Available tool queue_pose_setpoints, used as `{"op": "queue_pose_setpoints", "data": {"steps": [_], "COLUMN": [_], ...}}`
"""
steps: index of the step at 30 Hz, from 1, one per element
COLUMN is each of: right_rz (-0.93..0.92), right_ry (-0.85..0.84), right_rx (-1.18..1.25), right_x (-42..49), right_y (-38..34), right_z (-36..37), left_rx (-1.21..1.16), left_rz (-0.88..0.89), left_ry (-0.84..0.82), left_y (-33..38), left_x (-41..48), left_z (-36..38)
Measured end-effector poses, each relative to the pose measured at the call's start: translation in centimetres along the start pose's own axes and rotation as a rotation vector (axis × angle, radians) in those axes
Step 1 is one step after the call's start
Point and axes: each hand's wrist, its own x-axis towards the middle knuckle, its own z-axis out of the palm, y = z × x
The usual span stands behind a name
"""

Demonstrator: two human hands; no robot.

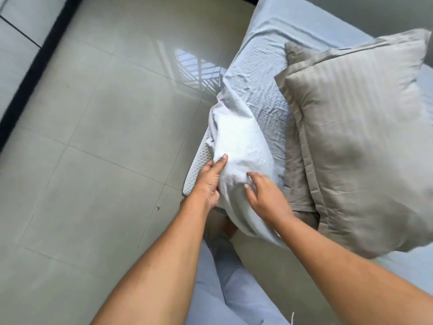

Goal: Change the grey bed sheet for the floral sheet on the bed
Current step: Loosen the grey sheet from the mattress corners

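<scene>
In the head view, the person stands at a corner of the bed, and this corner is the landmark for all places here. The pale grey, wrinkled cotton bed sheet (260,73) still covers most of the bed, but at the corner it is pulled up into a bunched fold, and just beside this fold the white, dimpled mattress (202,158) shows bare. The left hand (210,181) grips the bunched sheet from the floor side of the corner, thumb on top and fingers closed under the cloth. The right hand (264,195) is on the other side of the bunch, fingers half spread and curled, touching the cloth; I cannot tell if it really holds it. Two beige, striped satin pillows (356,137) lie on the sheet just beyond the corner, one over the other. The glossy beige tiled floor (98,137) is to the left of the corner. The floral sheet is not in view.

I judge the step to be the removal of the grey sheet, only at its beginning. The next move probably calls for a firm grip with both hands and a pull along the edge of the bed, and the pillows must go off first, otherwise they weigh the sheet down
</scene>
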Motion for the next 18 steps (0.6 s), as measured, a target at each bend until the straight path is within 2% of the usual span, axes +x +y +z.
{"op": "queue_pose_setpoints", "data": {"steps": [4, 8, 13, 18], "right_rz": [0.060, 0.104, 0.130, 0.164], "right_ry": [-0.068, -0.115, -0.096, -0.004], "right_rx": [-0.067, -0.091, -0.087, -0.034], "right_x": [0.6, 1.1, 0.9, 1.0], "right_y": [-0.3, -1.6, -2.5, -3.8], "right_z": [1.3, 1.0, -1.5, -5.1], "left_rx": [0.449, 0.803, 1.277, 1.664], "left_rz": [-0.019, -0.028, 0.131, 0.284], "left_ry": [0.195, 0.298, 0.310, 0.161], "left_y": [-1.4, -3.7, -0.1, 2.1], "left_x": [3.2, 7.2, 1.1, -2.5], "left_z": [-3.4, -6.6, -1.4, 2.0]}}
